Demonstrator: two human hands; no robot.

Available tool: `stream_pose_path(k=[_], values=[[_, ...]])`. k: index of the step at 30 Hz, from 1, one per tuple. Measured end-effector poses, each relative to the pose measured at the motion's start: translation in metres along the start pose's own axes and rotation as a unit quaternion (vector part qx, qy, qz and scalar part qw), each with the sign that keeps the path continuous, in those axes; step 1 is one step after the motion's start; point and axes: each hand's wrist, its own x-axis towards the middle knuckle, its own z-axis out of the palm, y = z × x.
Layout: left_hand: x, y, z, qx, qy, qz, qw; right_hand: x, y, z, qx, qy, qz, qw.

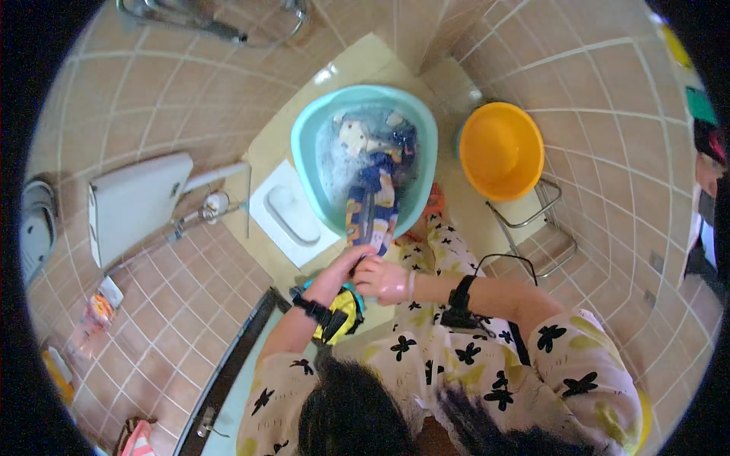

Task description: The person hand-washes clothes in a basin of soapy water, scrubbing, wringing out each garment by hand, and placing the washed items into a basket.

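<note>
A light-blue basin [303,144] with sudsy water and soaked clothes stands on the floor ahead of me. Out of it, over the near rim, comes a wet garment [372,209] patterned in dark blue, orange and white. My left hand [354,260] is closed round its near end. Just beside it, touching, my right hand [383,280] is closed on the same end; the cloth between the fingers is mostly hidden. A white spotted cloth [353,138] floats among the suds. Yellow and black cloth [344,313] lies below my left wrist.
An orange tub [502,148] rests to the right, above a metal-framed stool [525,222]. Left of the basin is a white squat toilet [287,214] set in the floor. A white cistern [137,201] hangs on the left tiled wall, with a pipe beside it.
</note>
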Motion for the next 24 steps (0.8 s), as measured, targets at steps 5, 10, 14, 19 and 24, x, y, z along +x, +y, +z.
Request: stream_pose_path(k=[5, 10, 14, 19, 24], values=[[-0.144, 0.045, 0.06, 0.298, 0.128, 0.053, 0.944, 0.043, -0.074, -0.063, 0.09, 0.188, -0.01, 0.978], [-0.308, 0.074, 0.165, 0.499, 0.262, 0.102, 0.82, 0.097, -0.176, -0.136, 0.118, 0.361, -0.154, 0.912], [-0.376, 0.094, 0.236, 0.576, 0.322, 0.18, 0.729, 0.143, -0.239, -0.205, 0.15, 0.476, -0.268, 0.824], [-0.436, 0.102, 0.288, 0.597, 0.363, 0.298, 0.65, 0.169, -0.284, -0.237, 0.138, 0.543, -0.317, 0.765], [-0.366, 0.137, 0.248, 0.546, 0.243, 0.324, 0.734, 0.145, -0.198, -0.195, 0.072, 0.53, -0.176, 0.827]])
